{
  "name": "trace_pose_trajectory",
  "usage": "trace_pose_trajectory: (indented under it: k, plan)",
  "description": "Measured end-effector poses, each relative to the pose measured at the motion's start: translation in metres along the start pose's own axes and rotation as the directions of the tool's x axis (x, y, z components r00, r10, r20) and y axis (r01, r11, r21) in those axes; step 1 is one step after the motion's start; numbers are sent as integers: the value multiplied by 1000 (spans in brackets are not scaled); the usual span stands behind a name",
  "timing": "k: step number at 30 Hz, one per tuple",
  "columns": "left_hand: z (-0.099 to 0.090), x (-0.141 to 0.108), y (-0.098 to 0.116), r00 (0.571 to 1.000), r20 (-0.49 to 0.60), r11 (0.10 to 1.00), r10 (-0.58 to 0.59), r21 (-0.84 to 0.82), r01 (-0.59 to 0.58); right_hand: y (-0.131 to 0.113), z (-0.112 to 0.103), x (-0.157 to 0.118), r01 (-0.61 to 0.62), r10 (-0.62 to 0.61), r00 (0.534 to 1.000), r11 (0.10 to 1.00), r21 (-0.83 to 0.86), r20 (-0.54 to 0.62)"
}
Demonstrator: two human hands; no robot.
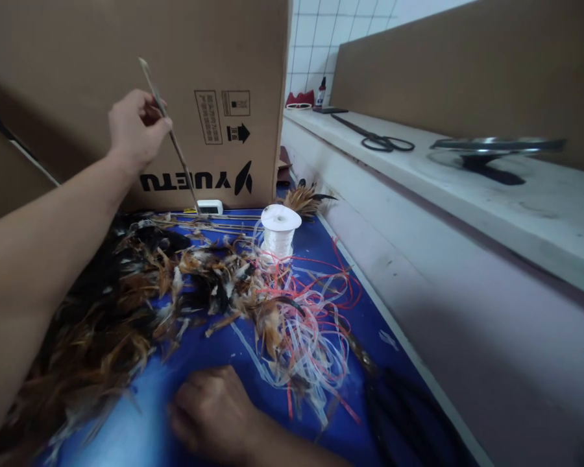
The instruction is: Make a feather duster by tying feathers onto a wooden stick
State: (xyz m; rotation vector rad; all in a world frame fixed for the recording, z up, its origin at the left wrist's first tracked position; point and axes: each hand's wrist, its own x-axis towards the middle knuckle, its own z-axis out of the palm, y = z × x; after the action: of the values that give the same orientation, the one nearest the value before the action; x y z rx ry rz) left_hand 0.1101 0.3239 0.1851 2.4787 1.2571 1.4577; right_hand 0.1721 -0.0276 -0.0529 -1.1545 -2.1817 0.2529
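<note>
Left hand (139, 130) pinching thin stick (180, 155) — long axis steep, top tilted left, right hand (211, 408) — fingers curled

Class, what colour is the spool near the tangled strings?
The spool is white; it shows best in the head view.

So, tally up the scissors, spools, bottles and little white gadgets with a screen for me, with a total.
Scissors: 2 (ledge scissors, table scissors)
Spool: 1
Bottle: 1
White gadget: 1
Total: 5
</note>
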Motion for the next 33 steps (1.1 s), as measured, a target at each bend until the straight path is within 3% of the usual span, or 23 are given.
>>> trace_pose_trajectory:
  k: [4,6,8,11,14,16,18,20,25,27,30,33]
  plan:
    - [-27,-13,10,982,-63,935,-177,-322,148,-2,0,1,-80,83,996,995,60,-44]
    - [-40,-33,20,969,-43,866,-241,-461,195,-3,-2,2,-163,180,981,965,204,-72]
    - [-53,-61,32,945,-13,784,-327,-563,263,-2,-5,4,-253,317,944,874,416,-92]
    - [-71,-109,51,881,56,653,-470,-650,390,2,-9,8,-313,519,853,587,746,-50]
    - [-87,-157,64,829,129,566,-544,-673,476,7,-12,10,-225,611,789,185,957,67]
    - [-96,-188,70,810,135,550,-571,-670,499,9,-14,11,-151,581,801,-35,988,143]
    - [-103,-218,74,809,132,563,-573,-653,506,6,-16,10,-161,479,853,-138,977,209]
    - [-109,-245,77,807,105,588,-581,-631,506,0,-16,8,-216,386,890,-109,970,242]
    - [-119,-302,82,759,89,547,-645,-641,539,-16,-9,-2,-362,317,900,161,918,299]
    - [-120,-320,85,732,129,506,-669,-642,576,-19,-5,-5,-371,320,897,168,913,305]
    - [-119,-345,95,692,282,427,-665,-617,661,-21,-5,-9,-379,317,892,138,915,322]
    - [-112,-362,107,693,389,402,-607,-601,690,-24,-7,-11,-390,281,895,115,914,347]
